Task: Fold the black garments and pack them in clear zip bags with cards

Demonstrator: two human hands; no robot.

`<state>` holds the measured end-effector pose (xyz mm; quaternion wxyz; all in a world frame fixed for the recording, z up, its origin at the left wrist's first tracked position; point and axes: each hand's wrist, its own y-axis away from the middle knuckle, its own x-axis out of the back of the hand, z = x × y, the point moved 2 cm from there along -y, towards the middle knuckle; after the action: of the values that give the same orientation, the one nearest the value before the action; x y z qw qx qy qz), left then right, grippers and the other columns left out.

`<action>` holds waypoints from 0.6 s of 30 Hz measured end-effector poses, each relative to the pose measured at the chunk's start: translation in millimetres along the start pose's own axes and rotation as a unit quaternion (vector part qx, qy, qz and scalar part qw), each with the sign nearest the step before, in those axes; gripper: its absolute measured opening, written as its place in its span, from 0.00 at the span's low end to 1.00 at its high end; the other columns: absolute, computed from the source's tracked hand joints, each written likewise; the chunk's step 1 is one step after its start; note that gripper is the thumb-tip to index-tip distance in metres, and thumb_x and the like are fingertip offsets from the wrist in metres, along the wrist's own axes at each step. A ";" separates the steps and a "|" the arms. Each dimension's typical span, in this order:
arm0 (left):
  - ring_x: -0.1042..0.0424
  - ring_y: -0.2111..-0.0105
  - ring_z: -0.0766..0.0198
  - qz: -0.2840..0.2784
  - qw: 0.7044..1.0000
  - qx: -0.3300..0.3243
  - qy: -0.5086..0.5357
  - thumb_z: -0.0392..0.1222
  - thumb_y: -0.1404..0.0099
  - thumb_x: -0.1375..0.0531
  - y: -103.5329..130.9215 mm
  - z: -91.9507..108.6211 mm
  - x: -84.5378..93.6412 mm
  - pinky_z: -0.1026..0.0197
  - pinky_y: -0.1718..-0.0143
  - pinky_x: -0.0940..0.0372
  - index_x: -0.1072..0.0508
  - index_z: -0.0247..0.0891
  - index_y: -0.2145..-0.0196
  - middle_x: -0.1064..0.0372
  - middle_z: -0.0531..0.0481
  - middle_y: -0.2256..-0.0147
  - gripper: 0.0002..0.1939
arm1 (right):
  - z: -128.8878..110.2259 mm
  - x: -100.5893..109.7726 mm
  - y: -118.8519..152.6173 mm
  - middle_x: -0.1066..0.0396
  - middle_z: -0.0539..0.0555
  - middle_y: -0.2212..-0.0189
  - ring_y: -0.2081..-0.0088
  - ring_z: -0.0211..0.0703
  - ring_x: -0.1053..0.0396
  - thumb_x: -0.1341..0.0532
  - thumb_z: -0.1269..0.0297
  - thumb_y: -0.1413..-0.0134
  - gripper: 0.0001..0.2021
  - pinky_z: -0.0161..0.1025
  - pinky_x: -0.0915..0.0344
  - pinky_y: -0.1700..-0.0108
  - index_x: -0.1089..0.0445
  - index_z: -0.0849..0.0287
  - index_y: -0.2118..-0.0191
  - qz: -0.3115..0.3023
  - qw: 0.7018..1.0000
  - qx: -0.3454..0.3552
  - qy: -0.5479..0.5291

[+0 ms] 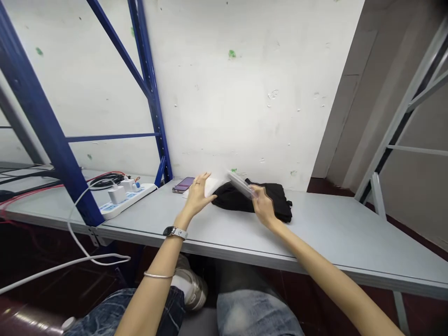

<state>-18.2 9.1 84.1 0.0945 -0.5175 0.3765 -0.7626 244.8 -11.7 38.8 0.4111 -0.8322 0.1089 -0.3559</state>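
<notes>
My right hand (264, 204) is closed on one end of a flat, translucent whitish packet (238, 183), which tilts up to the left and is blurred by motion. Below and behind it a folded black cloth item (276, 198) lies on the grey table (325, 224). My left hand (199, 195) is raised over the table, fingers apart, with nothing in its grasp. Just beyond its fingers is a thin white sheet (212, 185), partly hidden by the hand. Whether this sheet touches the packet, I cannot tell.
A phone (183, 185) lies near the wall, left of my left hand. Farther left, a white power strip (128, 203) with plugged-in chargers and cables sits beside a blue metal post (52, 121). A white cable (75, 238) hangs over the table's front edge.
</notes>
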 end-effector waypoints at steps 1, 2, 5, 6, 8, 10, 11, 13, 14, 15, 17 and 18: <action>0.55 0.35 0.46 -0.016 0.999 -0.024 -0.016 0.43 0.43 0.37 0.7 7.5 1.2 0.43 0.38 0.53 0.50 0.44 0.36 0.51 0.43 0.35 0.40 | -9.5 -13.4 6.6 0.32 0.59 0.51 0.56 0.47 0.30 0.53 0.68 0.38 0.13 0.41 0.35 0.56 0.42 0.55 0.50 -0.056 0.997 0.060 0.001; 0.55 0.35 0.45 -0.049 0.997 -0.048 -0.030 0.41 0.44 0.37 2.1 14.1 0.1 0.42 0.38 0.54 0.47 0.46 0.37 0.50 0.44 0.35 0.39 | -16.3 -23.4 13.5 0.31 0.58 0.52 0.56 0.47 0.30 0.51 0.69 0.39 0.11 0.41 0.35 0.56 0.40 0.55 0.52 -0.103 0.989 0.109 0.005; 0.42 0.40 0.49 -0.212 0.970 -0.111 -0.030 0.35 0.46 0.37 9.0 27.8 -12.6 0.46 0.41 0.47 0.35 0.47 0.45 0.38 0.46 0.42 0.30 | -22.4 -31.2 29.9 0.30 0.58 0.55 0.57 0.47 0.31 0.45 0.68 0.41 0.06 0.41 0.34 0.57 0.37 0.56 0.58 -0.165 0.965 0.203 0.029; 0.38 0.44 0.51 -0.259 0.958 -0.122 -0.024 0.33 0.46 0.38 10.7 30.7 -17.0 0.50 0.44 0.43 0.33 0.46 0.47 0.34 0.46 0.45 0.28 | -21.0 -27.8 33.4 0.31 0.58 0.55 0.57 0.47 0.31 0.43 0.68 0.42 0.05 0.41 0.34 0.57 0.37 0.56 0.59 -0.164 0.961 0.219 0.041; 0.33 0.49 0.54 -0.308 0.942 -0.132 -0.030 0.32 0.46 0.39 10.6 35.9 -22.0 0.56 0.51 0.37 0.31 0.43 0.49 0.32 0.46 0.48 0.26 | -16.3 -16.8 38.2 0.31 0.59 0.55 0.57 0.47 0.32 0.42 0.68 0.42 0.04 0.42 0.34 0.58 0.37 0.57 0.60 -0.150 0.956 0.245 0.068; 0.30 0.52 0.54 -0.323 0.933 -0.148 -0.063 0.32 0.45 0.40 7.3 42.4 -21.5 0.58 0.56 0.36 0.31 0.42 0.49 0.32 0.45 0.49 0.24 | -11.5 -5.2 41.2 0.31 0.59 0.57 0.60 0.46 0.32 0.43 0.70 0.41 0.02 0.41 0.35 0.59 0.37 0.58 0.62 -0.124 0.955 0.256 0.082; 0.29 0.54 0.54 -0.331 0.926 -0.160 -0.085 0.32 0.45 0.40 5.5 46.0 -19.8 0.58 0.58 0.36 0.31 0.42 0.50 0.31 0.45 0.50 0.23 | -9.9 -0.7 42.4 0.31 0.58 0.59 0.62 0.45 0.33 0.44 0.72 0.40 0.02 0.41 0.36 0.60 0.36 0.58 0.63 -0.112 0.955 0.262 0.085; 0.28 0.58 0.55 -0.339 0.912 -0.188 -0.133 0.33 0.43 0.41 3.4 52.8 -15.0 0.59 0.62 0.36 0.30 0.42 0.52 0.29 0.46 0.54 0.20 | -8.7 4.9 44.3 0.30 0.57 0.62 0.65 0.43 0.34 0.46 0.72 0.39 0.04 0.39 0.37 0.63 0.36 0.59 0.65 -0.090 0.956 0.268 0.081; 0.27 0.59 0.55 -0.333 0.906 -0.206 -0.159 0.33 0.41 0.42 3.5 55.4 -12.3 0.59 0.63 0.37 0.30 0.42 0.53 0.28 0.46 0.56 0.17 | -9.0 6.3 44.9 0.31 0.57 0.63 0.67 0.42 0.35 0.46 0.72 0.39 0.05 0.38 0.38 0.64 0.36 0.59 0.66 -0.080 0.958 0.267 0.074; 0.27 0.61 0.56 -0.318 0.901 -0.228 -0.185 0.32 0.39 0.44 4.5 57.0 -9.7 0.59 0.64 0.38 0.30 0.41 0.54 0.28 0.46 0.57 0.15 | -9.8 6.8 45.3 0.31 0.56 0.65 0.67 0.42 0.35 0.46 0.71 0.38 0.05 0.38 0.38 0.65 0.36 0.59 0.66 -0.071 0.960 0.262 0.063; 0.27 0.62 0.56 -0.278 0.891 -0.276 -0.232 0.29 0.36 0.47 9.3 56.9 -5.2 0.58 0.65 0.39 0.30 0.40 0.56 0.27 0.45 0.59 0.13 | -12.6 6.0 45.2 0.33 0.55 0.67 0.68 0.41 0.36 0.45 0.67 0.38 0.06 0.37 0.39 0.66 0.36 0.59 0.68 -0.060 0.968 0.242 0.029; 0.28 0.62 0.56 -0.259 0.885 -0.297 -0.249 0.28 0.36 0.48 12.6 54.9 -3.2 0.58 0.65 0.40 0.31 0.40 0.56 0.27 0.45 0.59 0.14 | -14.4 4.9 45.0 0.34 0.54 0.68 0.68 0.41 0.37 0.44 0.66 0.38 0.07 0.36 0.39 0.66 0.36 0.59 0.68 -0.059 0.971 0.231 0.010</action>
<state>27.3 -24.2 83.2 -0.1739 -0.7736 0.4016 -0.4583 243.5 -51.4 12.9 0.5691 -0.7161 -0.0213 -0.4036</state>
